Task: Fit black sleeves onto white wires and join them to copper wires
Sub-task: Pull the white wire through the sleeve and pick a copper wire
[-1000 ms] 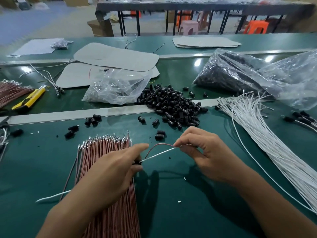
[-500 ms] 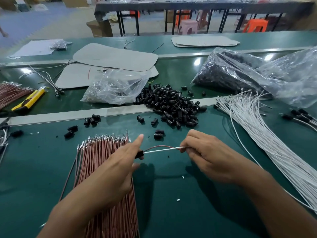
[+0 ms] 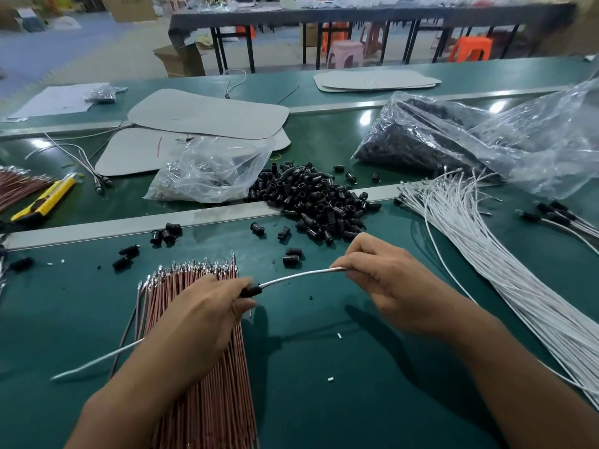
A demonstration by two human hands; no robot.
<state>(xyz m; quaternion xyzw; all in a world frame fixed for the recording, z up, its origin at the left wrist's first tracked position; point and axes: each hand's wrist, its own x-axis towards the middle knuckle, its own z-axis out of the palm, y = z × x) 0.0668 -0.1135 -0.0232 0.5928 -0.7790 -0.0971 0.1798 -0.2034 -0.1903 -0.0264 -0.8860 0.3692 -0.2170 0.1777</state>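
Dropping its forefinger, the left hand (image 3: pixel 207 322) pinched the small black plastic sleeve (image 3: pixel 252 291). From it the thin white wire (image 3: pixel 301 275) ran rightward into the pinch of the right hand (image 3: pixel 389 283).

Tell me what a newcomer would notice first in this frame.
The hands at centre front: the left hand pinches a black sleeve on a white wire that the right hand pinches farther along. Behind them lies a heap of black sleeves; a copper wire bundle lies under the left hand, a white wire bundle fans out at right.
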